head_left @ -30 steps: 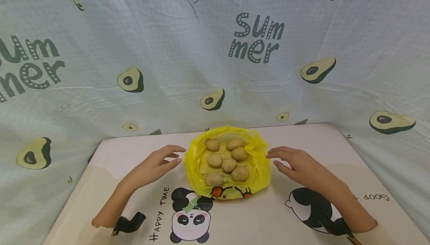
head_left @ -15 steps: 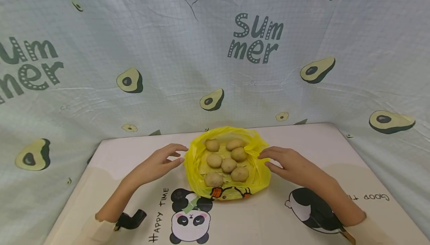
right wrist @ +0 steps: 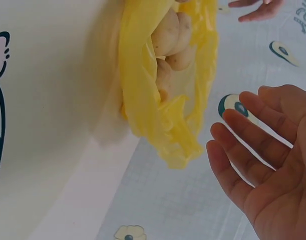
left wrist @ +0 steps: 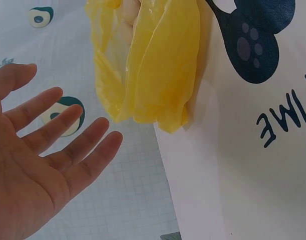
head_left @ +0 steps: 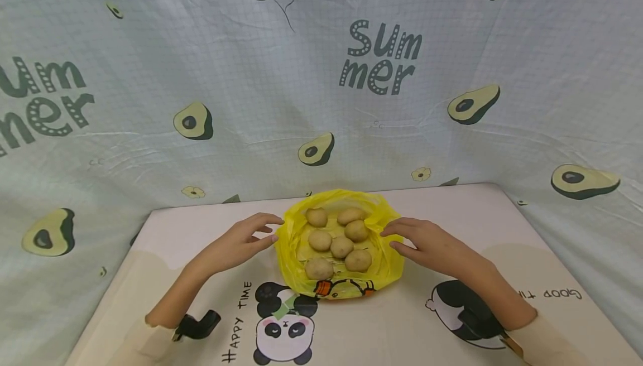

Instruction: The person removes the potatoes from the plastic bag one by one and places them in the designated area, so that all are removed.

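Note:
A yellow plastic bag (head_left: 389, 263) lies spread wide at its mouth in the middle of the table, with several potatoes (head_left: 320, 240) inside. At its left side hovers my left hand (head_left: 247, 243), fingers loosely extended and holding nothing; in the left wrist view that hand (left wrist: 47, 160) is apart from the bag (left wrist: 165, 65). Over the bag's right rim reaches my right hand (head_left: 427, 243), its fingers slightly bent and nothing in its grasp. The right wrist view shows a gap between this hand (right wrist: 273, 155) and the bag (right wrist: 142, 75), where some potatoes (right wrist: 165, 35) are visible.
The pale table (head_left: 372, 332) carries printed pandas and lettering. Behind it hangs a light cloth (head_left: 251, 109) printed with avocados and the word "summer". Black straps hang near both wrists.
My right hand has moved left, from beside the bag to over its right rim. The left hand has shifted slightly right, closer to the bag. The potatoes stay as they were.

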Action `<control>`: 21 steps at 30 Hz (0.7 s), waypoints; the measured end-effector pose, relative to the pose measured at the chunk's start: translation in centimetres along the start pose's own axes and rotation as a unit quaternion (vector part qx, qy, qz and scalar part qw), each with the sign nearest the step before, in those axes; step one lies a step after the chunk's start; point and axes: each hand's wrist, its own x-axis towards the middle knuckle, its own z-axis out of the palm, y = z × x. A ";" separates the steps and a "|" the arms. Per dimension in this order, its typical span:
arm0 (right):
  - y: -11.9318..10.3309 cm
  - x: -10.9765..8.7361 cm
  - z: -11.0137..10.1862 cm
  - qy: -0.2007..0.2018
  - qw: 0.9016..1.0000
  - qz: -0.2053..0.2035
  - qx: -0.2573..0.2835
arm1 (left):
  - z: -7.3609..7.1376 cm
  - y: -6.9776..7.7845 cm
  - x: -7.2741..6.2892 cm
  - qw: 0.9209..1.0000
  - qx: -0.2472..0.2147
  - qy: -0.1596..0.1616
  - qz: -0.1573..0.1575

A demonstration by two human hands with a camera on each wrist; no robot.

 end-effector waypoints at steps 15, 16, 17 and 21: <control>0.8 0.7 0.7 0.014 1.000 -0.015 -0.010 | 0.1 0.8 0.8 1.000 -0.006 -0.013 0.003; 1.0 0.8 0.8 0.015 1.000 -0.018 -0.011 | 0.1 0.8 0.8 1.000 -0.006 -0.014 0.005; 1.1 0.9 0.9 0.016 1.000 -0.019 -0.012 | 0.1 0.8 0.9 1.000 -0.007 -0.016 0.006; 1.5 1.2 1.1 0.022 0.999 -0.022 -0.019 | 0.2 0.9 1.2 1.000 -0.006 -0.017 0.013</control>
